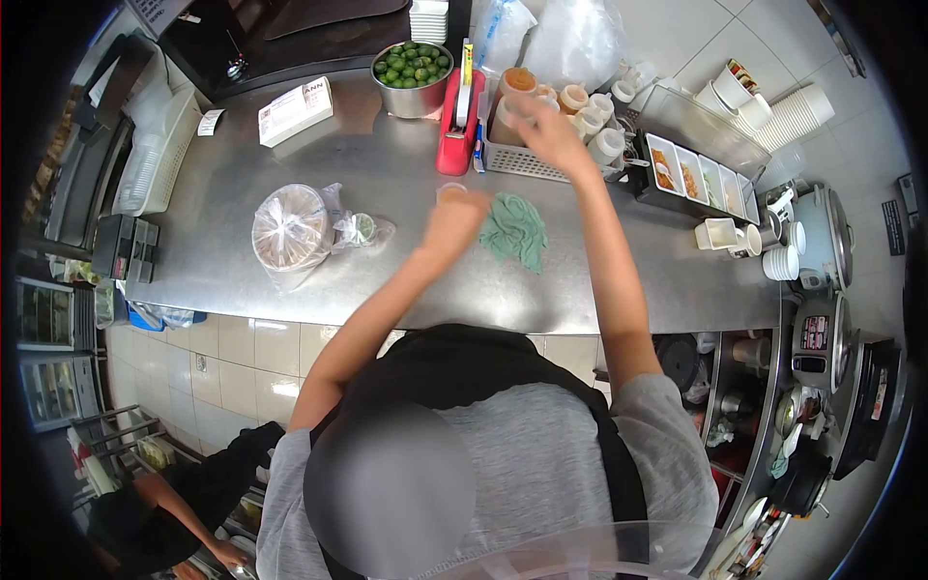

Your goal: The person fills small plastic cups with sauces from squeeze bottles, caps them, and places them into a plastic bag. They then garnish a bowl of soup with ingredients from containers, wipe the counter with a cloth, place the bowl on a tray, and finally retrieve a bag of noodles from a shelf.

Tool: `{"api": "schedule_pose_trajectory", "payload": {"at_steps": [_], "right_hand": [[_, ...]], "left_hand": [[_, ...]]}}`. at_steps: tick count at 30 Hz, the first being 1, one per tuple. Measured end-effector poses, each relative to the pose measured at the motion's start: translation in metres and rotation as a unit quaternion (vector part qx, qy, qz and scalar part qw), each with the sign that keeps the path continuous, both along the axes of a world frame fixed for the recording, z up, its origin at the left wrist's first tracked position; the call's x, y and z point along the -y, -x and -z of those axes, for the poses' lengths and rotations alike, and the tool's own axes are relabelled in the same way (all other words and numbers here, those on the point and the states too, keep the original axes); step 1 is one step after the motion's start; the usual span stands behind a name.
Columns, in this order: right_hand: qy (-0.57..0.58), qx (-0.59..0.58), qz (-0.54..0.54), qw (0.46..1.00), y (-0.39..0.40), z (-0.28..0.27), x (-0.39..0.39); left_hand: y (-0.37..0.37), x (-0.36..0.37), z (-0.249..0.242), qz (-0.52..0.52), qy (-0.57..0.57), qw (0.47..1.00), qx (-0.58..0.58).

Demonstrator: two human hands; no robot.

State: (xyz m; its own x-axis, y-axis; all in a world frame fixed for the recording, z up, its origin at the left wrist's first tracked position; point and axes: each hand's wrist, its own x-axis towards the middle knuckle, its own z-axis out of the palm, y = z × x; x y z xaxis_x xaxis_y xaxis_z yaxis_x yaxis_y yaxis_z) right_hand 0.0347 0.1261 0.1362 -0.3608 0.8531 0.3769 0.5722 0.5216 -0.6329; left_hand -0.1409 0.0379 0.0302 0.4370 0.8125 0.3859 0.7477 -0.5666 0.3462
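Note:
My left hand (460, 218) is over the steel counter with its fingers curled at a small clear plastic cup (451, 190), which it partly hides. Right of that hand lies a crumpled green cloth (514, 230). My right hand (549, 135) reaches over the grey basket (527, 162) of sauce bottles, its blurred fingers overlapping a brownish bottle (505, 124) at the left end. An orange-topped bottle (516, 81) stands just behind. Beside the basket is a red tape dispenser (454, 140).
Left on the counter (387, 280) sit a bagged round container (290, 232), a small bagged cup (362, 229) and a white box (296, 112). A metal bowl of green limes (413, 77) stands behind. Topping trays (691, 179) are at right. Another person (184, 498) is behind at lower left.

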Motion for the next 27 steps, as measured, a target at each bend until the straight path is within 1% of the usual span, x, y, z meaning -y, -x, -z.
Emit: {"api": "schedule_pose_trajectory", "payload": {"at_steps": [1, 2, 3, 4, 6, 7, 9, 10, 12, 13, 15, 18, 19, 20, 22, 24, 25, 27], "right_hand": [[-0.03, -0.019, 0.032, 0.999, 0.012, -0.014, -0.019], [-0.062, -0.04, 0.064, 0.995, 0.023, -0.026, -0.04], [-0.13, -0.059, 0.086, 0.986, 0.031, -0.029, -0.069], [-0.198, -0.077, 0.107, 0.971, 0.037, -0.028, -0.101], [-0.259, -0.042, 0.203, 0.943, 0.044, -0.025, -0.164], [-0.286, -0.025, 0.251, 0.924, 0.046, -0.026, -0.179], [-0.182, 0.034, 0.323, 0.928, 0.042, -0.021, -0.196], [-0.131, 0.063, 0.356, 0.923, 0.039, -0.022, -0.206], [-0.02, 0.038, 0.3, 0.953, 0.019, -0.024, -0.232], [0.037, 0.025, 0.271, 0.962, 0.011, -0.026, -0.243], [-0.018, 0.018, 0.287, 0.958, 0.005, -0.036, -0.255], [-0.108, 0.033, 0.32, 0.941, 0.008, -0.041, -0.261], [-0.138, 0.041, 0.332, 0.932, 0.01, -0.042, -0.262], [-0.187, -0.029, 0.359, 0.914, 0.011, -0.046, -0.265], [-0.281, -0.166, 0.404, 0.855, 0.016, -0.065, -0.267], [-0.268, -0.184, 0.258, 0.91, 0.023, -0.08, -0.245], [-0.26, -0.192, 0.183, 0.928, 0.03, -0.092, -0.223], [-0.279, -0.165, 0.094, 0.941, 0.052, -0.123, -0.132]], "left_hand": [[-0.016, -0.002, 0.023, 0.089, -0.071, 0.994, 0.002], [-0.032, 0.003, 0.039, 0.091, -0.068, 0.993, -0.023], [-0.044, 0.009, 0.051, 0.094, -0.066, 0.992, -0.049], [-0.049, 0.008, 0.059, 0.097, -0.033, 0.993, -0.066], [-0.054, 0.005, 0.066, 0.103, 0.036, 0.989, -0.099], [-0.051, 0.003, 0.061, 0.088, 0.073, 0.989, -0.094], [-0.044, 0.002, 0.049, 0.056, 0.152, 0.984, -0.08], [-0.037, 0.006, 0.038, 0.081, 0.159, 0.984, -0.022], [-0.013, 0.024, 0.016, 0.134, 0.175, 0.971, 0.091], [-0.002, 0.03, 0.006, 0.136, 0.207, 0.964, 0.091], [0.018, 0.042, -0.013, 0.142, 0.273, 0.947, 0.094], [0.044, 0.063, -0.031, 0.096, 0.3, 0.944, 0.096], [0.051, 0.071, -0.036, 0.085, 0.304, 0.941, 0.122], [0.059, 0.078, -0.04, 0.074, 0.307, 0.937, 0.148], [0.074, 0.085, -0.044, 0.049, 0.304, 0.934, 0.183], [0.084, 0.092, -0.045, 0.02, 0.297, 0.933, 0.201], [0.085, 0.093, -0.047, 0.006, 0.323, 0.911, 0.257], [0.085, 0.086, -0.053, -0.022, 0.364, 0.854, 0.371]]}}
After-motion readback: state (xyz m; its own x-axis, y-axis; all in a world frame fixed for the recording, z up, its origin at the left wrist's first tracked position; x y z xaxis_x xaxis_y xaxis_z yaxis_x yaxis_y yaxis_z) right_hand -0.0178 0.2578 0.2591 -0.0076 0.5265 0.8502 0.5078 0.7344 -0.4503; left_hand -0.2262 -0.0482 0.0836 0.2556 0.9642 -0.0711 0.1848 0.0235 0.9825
